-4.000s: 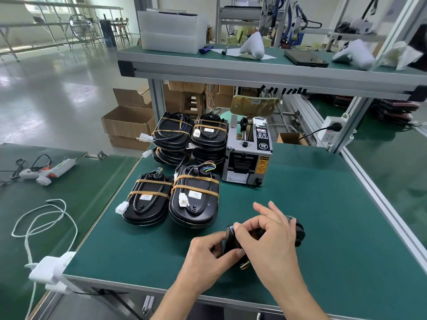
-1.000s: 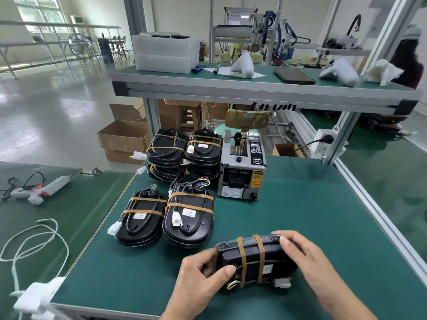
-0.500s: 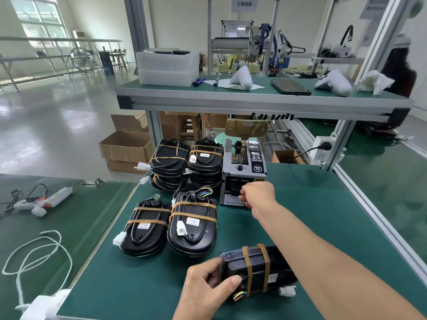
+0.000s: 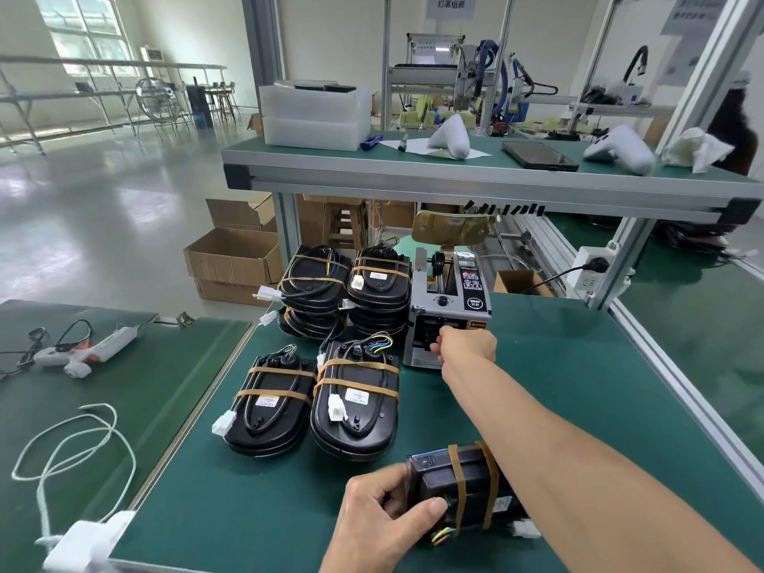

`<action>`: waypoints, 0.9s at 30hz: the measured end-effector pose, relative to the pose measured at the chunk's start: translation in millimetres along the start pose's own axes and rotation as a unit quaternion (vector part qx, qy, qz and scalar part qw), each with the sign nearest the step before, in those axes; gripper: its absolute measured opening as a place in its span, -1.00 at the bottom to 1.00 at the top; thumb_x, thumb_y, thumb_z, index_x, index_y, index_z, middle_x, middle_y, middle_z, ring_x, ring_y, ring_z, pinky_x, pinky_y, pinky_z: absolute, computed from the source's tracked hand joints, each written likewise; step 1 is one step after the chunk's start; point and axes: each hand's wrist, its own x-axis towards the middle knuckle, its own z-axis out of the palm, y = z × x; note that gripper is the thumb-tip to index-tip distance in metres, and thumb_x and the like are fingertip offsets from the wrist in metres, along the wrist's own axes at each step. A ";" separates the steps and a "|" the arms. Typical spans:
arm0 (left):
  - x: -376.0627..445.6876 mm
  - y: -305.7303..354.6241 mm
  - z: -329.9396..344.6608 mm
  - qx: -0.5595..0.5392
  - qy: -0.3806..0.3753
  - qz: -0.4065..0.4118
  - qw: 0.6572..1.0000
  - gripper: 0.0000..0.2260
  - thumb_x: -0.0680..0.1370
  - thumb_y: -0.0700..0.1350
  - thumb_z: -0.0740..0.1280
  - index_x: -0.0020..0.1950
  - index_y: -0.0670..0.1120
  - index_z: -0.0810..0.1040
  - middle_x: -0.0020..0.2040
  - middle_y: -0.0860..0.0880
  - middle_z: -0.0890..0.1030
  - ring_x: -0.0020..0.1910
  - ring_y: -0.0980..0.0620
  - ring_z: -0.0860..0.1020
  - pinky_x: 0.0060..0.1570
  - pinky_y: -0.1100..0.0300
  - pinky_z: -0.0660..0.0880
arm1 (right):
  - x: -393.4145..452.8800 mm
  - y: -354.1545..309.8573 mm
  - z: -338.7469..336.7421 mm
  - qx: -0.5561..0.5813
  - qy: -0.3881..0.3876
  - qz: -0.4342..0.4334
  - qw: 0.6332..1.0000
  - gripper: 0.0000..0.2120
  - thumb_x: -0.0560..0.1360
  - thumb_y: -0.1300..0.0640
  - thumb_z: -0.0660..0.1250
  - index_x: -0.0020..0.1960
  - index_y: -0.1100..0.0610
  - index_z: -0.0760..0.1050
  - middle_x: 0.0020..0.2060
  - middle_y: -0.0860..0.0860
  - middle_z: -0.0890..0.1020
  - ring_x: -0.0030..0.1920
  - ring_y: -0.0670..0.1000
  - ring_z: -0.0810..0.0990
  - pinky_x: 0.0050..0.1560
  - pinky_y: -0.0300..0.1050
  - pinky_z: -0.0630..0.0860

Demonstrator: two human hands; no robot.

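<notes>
Left grip [image 4: 380,519]: fingers and thumb curled round the left end of the black taped unit [image 4: 463,485], holding it. The unit lies on the green worktop [image 4: 578,386] near its front edge, two tan bands across it, wires at its lower side. Right grip [image 4: 465,347]: arm stretched over the unit, fingers curled at the outlet of the tape dispenser [image 4: 454,291]; whether they pinch tape, cannot tell. Banded units [image 4: 355,407] lie left of the dispenser.
</notes>
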 end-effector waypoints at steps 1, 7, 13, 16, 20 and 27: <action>-0.1 0.4 0.0 -0.003 0.000 0.000 1.000 -0.65 0.42 0.20 0.51 0.21 0.32 0.71 -0.44 0.08 0.25 -0.36 0.11 0.18 -0.33 0.20 0.12 | 0.9 -0.1 1.8 -0.002 0.004 0.001 1.000 -0.90 0.52 0.30 0.46 -0.01 0.31 0.59 -0.30 0.13 0.70 -0.42 0.02 0.70 -0.48 -0.14 0.50; -1.0 7.1 -0.1 -0.026 -0.001 0.005 1.000 -0.65 0.41 0.17 0.52 0.20 0.26 0.74 -0.48 0.11 0.36 -0.41 0.17 0.20 -0.37 0.37 0.14 | 7.3 2.8 9.6 -0.007 0.025 0.009 1.000 -0.87 0.52 0.25 0.48 0.00 0.30 0.59 -0.26 0.14 0.72 -0.34 0.08 0.75 -0.28 -0.04 0.65; -1.6 11.2 0.2 -0.037 -0.001 0.005 0.999 -0.66 0.40 0.13 0.52 0.17 0.21 0.76 -0.49 0.16 0.42 -0.44 0.23 0.27 -0.36 0.46 0.20 | 7.1 1.9 11.1 -0.002 0.038 0.021 0.999 -0.85 0.50 0.25 0.50 -0.01 0.27 0.57 -0.23 0.15 0.71 -0.34 0.09 0.74 -0.24 0.02 0.71; -1.8 10.3 0.5 -0.037 0.002 0.005 0.999 -0.66 0.40 0.14 0.52 0.18 0.24 0.75 -0.47 0.14 0.39 -0.42 0.20 0.24 -0.35 0.42 0.19 | 6.2 1.5 10.4 0.012 0.036 0.027 0.999 -0.84 0.50 0.24 0.50 -0.01 0.26 0.55 -0.26 0.13 0.71 -0.38 0.07 0.72 -0.25 -0.01 0.70; -1.3 11.3 0.7 -0.037 -0.003 0.011 0.999 -0.66 0.41 0.14 0.52 0.18 0.22 0.75 -0.49 0.16 0.42 -0.45 0.24 0.27 -0.36 0.45 0.20 | 4.9 -0.3 6.7 0.020 0.029 0.034 0.999 -0.83 0.50 0.23 0.51 -0.02 0.25 0.54 -0.31 0.11 0.69 -0.42 0.03 0.70 -0.28 -0.06 0.68; -1.0 1.7 1.2 -0.020 0.014 0.022 0.999 -0.65 0.43 0.22 0.51 0.21 0.28 0.73 -0.43 0.11 0.28 -0.37 0.13 0.16 -0.33 0.21 0.11 | -12.5 -9.4 -40.8 -0.075 -0.155 0.032 0.985 -0.91 0.48 0.32 0.46 -0.14 0.23 0.56 -0.36 0.08 0.65 -0.56 0.00 0.60 -0.46 -0.21 0.58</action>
